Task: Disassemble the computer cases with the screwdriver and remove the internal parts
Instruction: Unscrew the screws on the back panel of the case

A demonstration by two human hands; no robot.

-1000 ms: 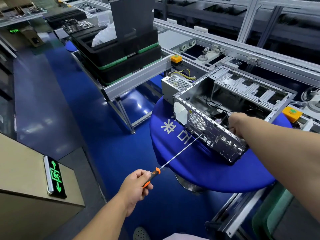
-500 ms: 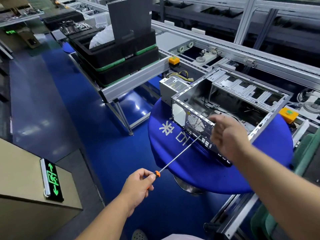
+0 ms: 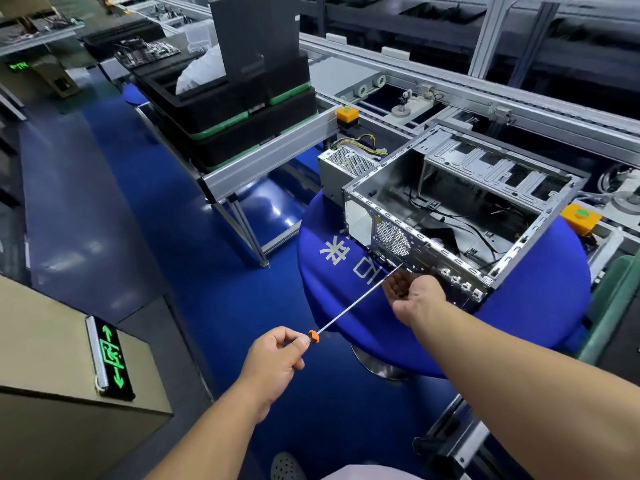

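Note:
An open silver computer case (image 3: pixel 460 209) lies on a round blue table (image 3: pixel 536 306), its rear panel facing me, black cables loose inside. My left hand (image 3: pixel 277 355) grips the orange handle of a long screwdriver (image 3: pixel 353 301). The thin shaft runs up and right, with its tip at the case's rear panel below the fan grille. My right hand (image 3: pixel 412 292) is cupped palm up, fingers apart, just under the tip and beside the shaft, touching the lower rear edge of the case. A grey power supply (image 3: pixel 343 168) with yellow wires stands behind the case's left corner.
Stacked black trays (image 3: pixel 235 116) with a dark upright panel sit on an aluminium conveyor frame (image 3: pixel 277 157) to the left. Conveyor rails run behind the case, with orange button boxes (image 3: pixel 580 218). A cardboard box with a green exit sign (image 3: pixel 110 358) is at lower left. Blue floor lies between.
My right hand came off the top edge of the rear panel, swung down in front of it, and now sits cupped under the screwdriver tip. The left hand kept the screwdriver in place.

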